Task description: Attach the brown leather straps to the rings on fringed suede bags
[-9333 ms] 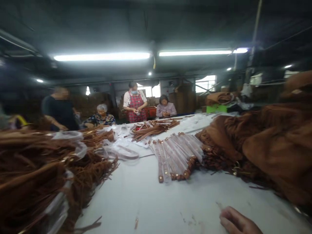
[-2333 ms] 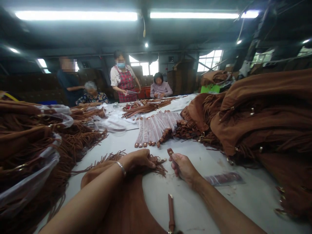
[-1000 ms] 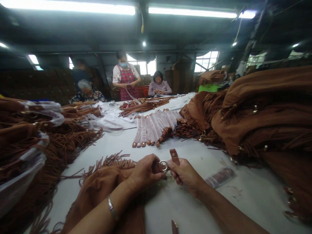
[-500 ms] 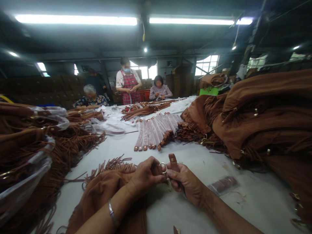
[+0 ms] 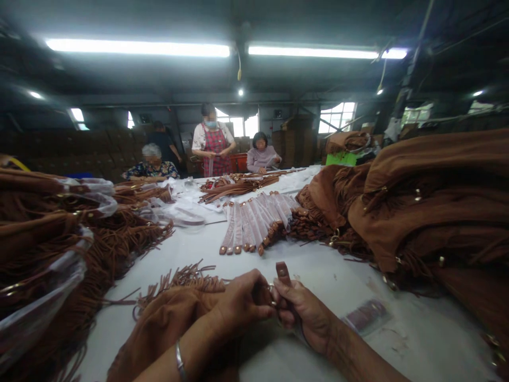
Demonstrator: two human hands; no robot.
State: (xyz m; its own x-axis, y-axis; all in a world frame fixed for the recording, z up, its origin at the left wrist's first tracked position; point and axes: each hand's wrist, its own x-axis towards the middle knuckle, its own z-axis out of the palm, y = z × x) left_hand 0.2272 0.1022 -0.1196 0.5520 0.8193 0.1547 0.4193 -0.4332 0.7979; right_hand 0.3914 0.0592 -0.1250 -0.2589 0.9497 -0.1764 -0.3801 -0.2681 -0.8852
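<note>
My left hand (image 5: 244, 300), with a bracelet at the wrist, is closed around a metal ring (image 5: 273, 304) that mostly hides behind the fingers. Pinched in my right hand (image 5: 306, 313) is a brown strap (image 5: 282, 271), its studded end sticking up above the thumb. The two hands meet at the ring; whether the strap passes through it I cannot tell. Under my left forearm lies a brown fringed bag (image 5: 167, 318), its fringe spread toward the far side. Beyond my hands, several plastic-wrapped straps (image 5: 250, 223) fan out on the white table (image 5: 191, 246).
Fringed brown bags (image 5: 51, 223) are heaped on the left, with a taller pile of bags (image 5: 429, 185) at right. A small clear packet (image 5: 366, 315) lies by my right forearm. Several people, including a person in a checked apron (image 5: 214, 146), are at the far end.
The ring, plainly visible before, is now mostly covered by my fingers as my right hand has turned closer to my left. The whole view has shifted slightly downward in the picture.
</note>
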